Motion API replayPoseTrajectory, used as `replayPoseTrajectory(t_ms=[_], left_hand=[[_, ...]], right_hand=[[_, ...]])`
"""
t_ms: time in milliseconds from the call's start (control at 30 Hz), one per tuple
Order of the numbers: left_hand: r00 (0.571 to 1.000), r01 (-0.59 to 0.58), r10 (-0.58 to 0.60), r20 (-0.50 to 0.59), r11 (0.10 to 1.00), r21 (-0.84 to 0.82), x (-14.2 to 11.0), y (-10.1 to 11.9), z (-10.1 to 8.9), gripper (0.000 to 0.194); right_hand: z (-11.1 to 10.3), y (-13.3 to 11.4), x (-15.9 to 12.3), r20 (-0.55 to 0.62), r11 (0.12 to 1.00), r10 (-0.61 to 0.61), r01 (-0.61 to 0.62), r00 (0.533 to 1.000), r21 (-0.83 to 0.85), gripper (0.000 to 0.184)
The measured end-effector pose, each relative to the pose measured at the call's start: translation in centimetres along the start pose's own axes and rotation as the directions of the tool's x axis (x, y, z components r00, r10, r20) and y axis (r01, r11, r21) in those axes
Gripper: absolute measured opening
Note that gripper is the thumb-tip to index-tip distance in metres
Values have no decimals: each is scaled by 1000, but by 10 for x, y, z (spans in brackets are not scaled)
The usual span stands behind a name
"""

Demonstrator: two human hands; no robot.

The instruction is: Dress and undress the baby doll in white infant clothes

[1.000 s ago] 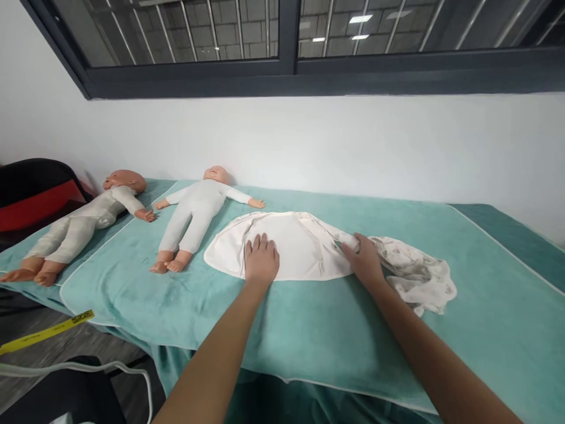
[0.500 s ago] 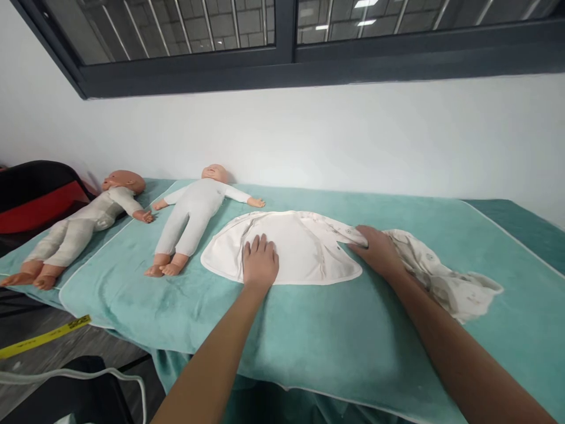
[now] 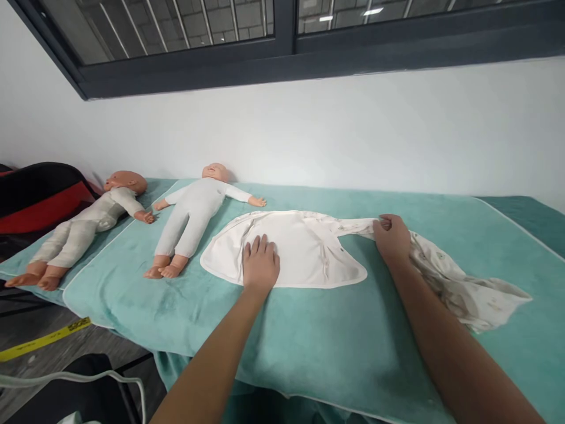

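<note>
A white baby garment (image 3: pixel 300 247) lies spread flat on the green cloth, its edges rounded and a printed sleeve drawn out to the right. My left hand (image 3: pixel 260 262) rests flat on its left half, fingers stretched out. The end of the sleeve is pinched in my right hand (image 3: pixel 392 235), fingers closed around it. Beyond that wrist, partly behind my forearm, lies a crumpled printed baby garment (image 3: pixel 477 288). Whether it joins the white one is hidden by my hand.
Two baby dolls lie at the left: one doll in a white suit (image 3: pixel 194 206), and another doll in off-white (image 3: pixel 83 224) beyond it. The green cloth (image 3: pixel 318 341) covers the table. A black and red chair (image 3: pixel 44 200) stands far left, below a dark window frame (image 3: pixel 176 76).
My right hand has moved right, and the sleeve is now stretched straight. The crumpled printed garment has shifted right too. My left hand has stayed in place.
</note>
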State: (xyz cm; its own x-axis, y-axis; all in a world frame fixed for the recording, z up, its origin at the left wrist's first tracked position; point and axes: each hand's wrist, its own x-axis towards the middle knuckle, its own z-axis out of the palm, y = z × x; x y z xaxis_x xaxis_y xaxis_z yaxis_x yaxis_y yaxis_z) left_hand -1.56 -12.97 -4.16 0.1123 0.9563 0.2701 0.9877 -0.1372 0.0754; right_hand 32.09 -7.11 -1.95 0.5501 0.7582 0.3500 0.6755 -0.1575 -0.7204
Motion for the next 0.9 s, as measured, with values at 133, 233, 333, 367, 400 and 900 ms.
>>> replayPoseTrajectory(t_ms=[133,233,333,367,400,900], left_hand=[[1000,2,-2,-13,1000,-9,0,0,1,39],[999,-6,5,-44,1000,-21,0,-1,2,37],[996,-20,17,-82,999,-29,-1,-1,4,36],[996,-24,21,-92,999,-31,-1,-1,5,35],[995,-27,23,-99,999,-33,-1,-1,5,35],[994,-28,18,-110,996,-88,-1,-1,4,31]], right_hand=[[0,4,-6,-27,998,-52,51,998,-46,34],[-5,7,-8,58,993,-38,44,998,-110,36],[-10,9,-10,140,990,-32,50,990,-129,35],[-11,9,-10,162,994,-38,54,986,-100,34],[-12,10,-10,177,997,-49,58,983,-45,34],[-5,21,-8,95,920,-316,280,944,274,41]])
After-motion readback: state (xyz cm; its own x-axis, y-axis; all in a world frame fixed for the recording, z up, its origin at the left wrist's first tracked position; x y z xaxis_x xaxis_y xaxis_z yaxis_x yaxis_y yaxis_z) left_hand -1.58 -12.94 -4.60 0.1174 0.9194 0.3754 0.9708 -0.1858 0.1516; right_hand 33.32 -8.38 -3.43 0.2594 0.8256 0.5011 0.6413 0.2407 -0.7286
